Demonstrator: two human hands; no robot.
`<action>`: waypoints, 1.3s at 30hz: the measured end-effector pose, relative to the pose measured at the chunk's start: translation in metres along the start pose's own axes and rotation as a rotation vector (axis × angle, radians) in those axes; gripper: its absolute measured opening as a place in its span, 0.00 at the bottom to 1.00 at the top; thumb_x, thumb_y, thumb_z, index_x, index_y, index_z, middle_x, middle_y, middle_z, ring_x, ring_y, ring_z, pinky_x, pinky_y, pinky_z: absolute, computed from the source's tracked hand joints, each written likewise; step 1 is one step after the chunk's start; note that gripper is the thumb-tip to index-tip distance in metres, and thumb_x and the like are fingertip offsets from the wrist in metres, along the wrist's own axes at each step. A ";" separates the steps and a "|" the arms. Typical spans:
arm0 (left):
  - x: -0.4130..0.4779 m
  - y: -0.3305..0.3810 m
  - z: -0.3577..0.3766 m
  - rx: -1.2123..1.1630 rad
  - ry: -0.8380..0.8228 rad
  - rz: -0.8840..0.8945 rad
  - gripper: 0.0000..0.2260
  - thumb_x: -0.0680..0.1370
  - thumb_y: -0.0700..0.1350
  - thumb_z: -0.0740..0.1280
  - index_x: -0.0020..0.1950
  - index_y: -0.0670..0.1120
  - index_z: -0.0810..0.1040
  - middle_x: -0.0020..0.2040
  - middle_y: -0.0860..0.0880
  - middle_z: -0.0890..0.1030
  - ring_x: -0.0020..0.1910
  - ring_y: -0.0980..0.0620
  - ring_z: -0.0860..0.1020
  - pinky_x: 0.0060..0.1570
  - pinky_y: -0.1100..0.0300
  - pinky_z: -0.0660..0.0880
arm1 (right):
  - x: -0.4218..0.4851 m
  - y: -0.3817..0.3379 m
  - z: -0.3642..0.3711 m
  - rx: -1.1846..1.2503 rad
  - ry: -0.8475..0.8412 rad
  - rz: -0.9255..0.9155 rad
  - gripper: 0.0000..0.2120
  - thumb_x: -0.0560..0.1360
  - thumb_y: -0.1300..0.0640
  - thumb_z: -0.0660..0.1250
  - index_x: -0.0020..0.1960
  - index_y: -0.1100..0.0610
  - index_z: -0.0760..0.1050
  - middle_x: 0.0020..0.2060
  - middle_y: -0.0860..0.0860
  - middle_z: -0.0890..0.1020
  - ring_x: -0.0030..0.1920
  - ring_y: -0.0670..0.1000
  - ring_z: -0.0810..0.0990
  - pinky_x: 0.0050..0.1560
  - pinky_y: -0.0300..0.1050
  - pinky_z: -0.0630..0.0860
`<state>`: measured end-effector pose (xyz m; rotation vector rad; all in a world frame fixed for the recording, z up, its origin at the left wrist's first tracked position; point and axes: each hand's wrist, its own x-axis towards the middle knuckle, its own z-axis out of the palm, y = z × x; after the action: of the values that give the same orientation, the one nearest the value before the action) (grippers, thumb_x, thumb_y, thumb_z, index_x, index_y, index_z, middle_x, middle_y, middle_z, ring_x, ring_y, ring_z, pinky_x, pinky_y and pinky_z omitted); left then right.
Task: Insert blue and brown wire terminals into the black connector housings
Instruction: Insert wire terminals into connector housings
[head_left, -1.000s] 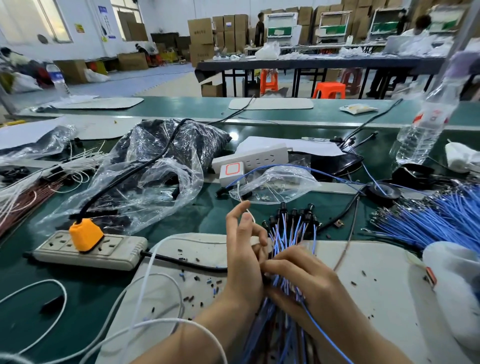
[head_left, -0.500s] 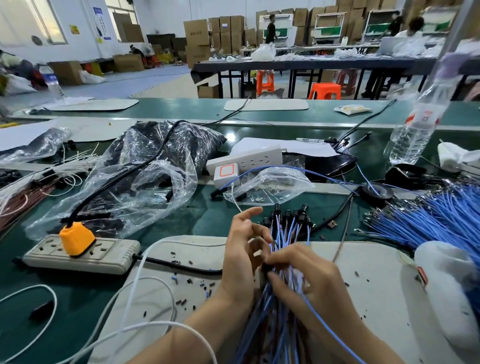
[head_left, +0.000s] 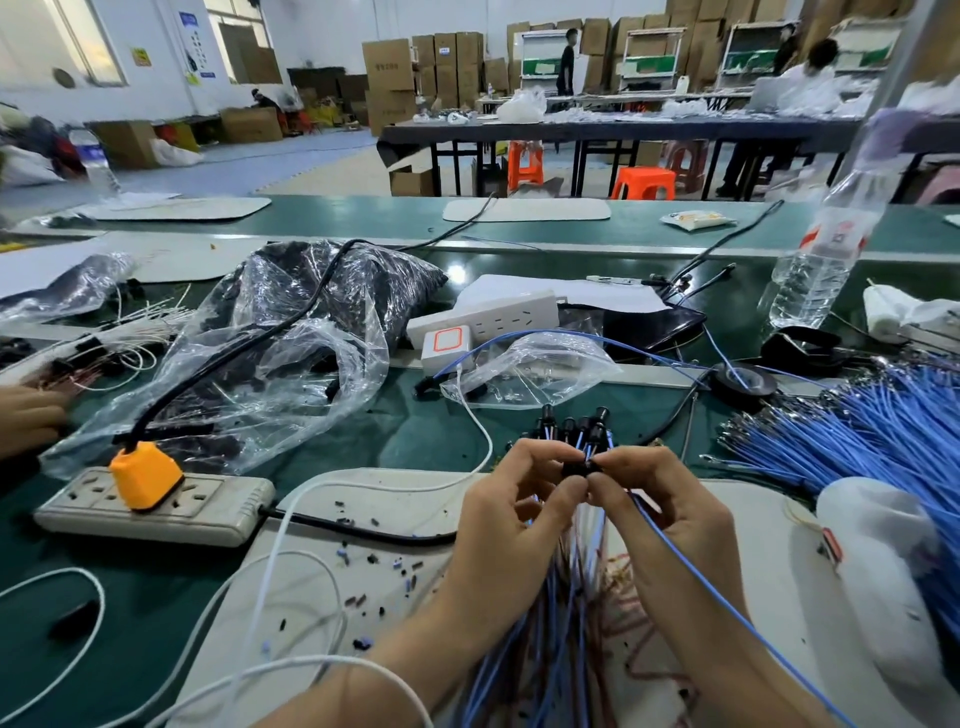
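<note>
The left hand (head_left: 519, 514) has its fingers curled, thumb and forefinger pinching one black connector housing (head_left: 579, 469) in the air above the pale mat (head_left: 363, 519) on the surface (head_left: 415, 431). For a clean insertion, this hand should probably hold the housing steady with its open cavity facing the other hand, gripping the sides so no finger covers the opening.

The housing seems to lie crosswise between the two sets of fingertips, its long axis roughly left to right. It is too small to tell which end is the opening.

Just behind it the finished housings (head_left: 571, 428) stand in a cluster pointing up and away from the person. Their bundle of blue and brown wires (head_left: 561, 623) trails down between the forearms.

The right hand (head_left: 660, 499) meets the left at the housing, thumb and forefinger pinching a blue wire (head_left: 727, 587) close to its tip. The terminal itself is hidden by the fingers. Gripping close to the end likely stops the wire buckling. The push should run straight along the cavity until the terminal seats, and a light tug afterwards would confirm that it has.

The wire's long axis runs from the fingertips down and right, along the right forearm.

Further right, the loose blue wires (head_left: 857, 431) lie fanned on the surface, terminals toward the hands.
</note>
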<state>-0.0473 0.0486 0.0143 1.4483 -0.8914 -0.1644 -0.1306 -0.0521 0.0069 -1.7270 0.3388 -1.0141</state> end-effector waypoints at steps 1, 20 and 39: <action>0.001 0.000 0.000 0.006 0.019 0.021 0.06 0.74 0.43 0.69 0.50 0.51 0.78 0.39 0.60 0.81 0.38 0.61 0.79 0.39 0.63 0.75 | 0.000 0.001 0.000 0.000 -0.014 0.009 0.12 0.73 0.65 0.70 0.45 0.47 0.79 0.39 0.48 0.84 0.42 0.46 0.83 0.44 0.34 0.77; 0.008 -0.003 -0.011 0.268 0.144 0.122 0.10 0.70 0.37 0.74 0.48 0.48 0.80 0.45 0.54 0.81 0.46 0.57 0.77 0.49 0.70 0.70 | -0.013 -0.025 0.004 0.013 -0.065 -0.390 0.26 0.82 0.40 0.46 0.33 0.53 0.66 0.31 0.45 0.75 0.32 0.54 0.75 0.38 0.43 0.70; 0.007 -0.003 -0.009 0.281 0.117 0.103 0.11 0.69 0.37 0.75 0.47 0.49 0.80 0.45 0.56 0.80 0.48 0.58 0.76 0.49 0.74 0.66 | -0.015 -0.028 0.006 0.015 -0.039 -0.294 0.26 0.81 0.37 0.47 0.31 0.49 0.66 0.28 0.45 0.75 0.28 0.56 0.74 0.25 0.49 0.67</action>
<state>-0.0356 0.0513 0.0163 1.6484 -0.9170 0.1267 -0.1418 -0.0270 0.0246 -1.8143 0.0519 -1.1873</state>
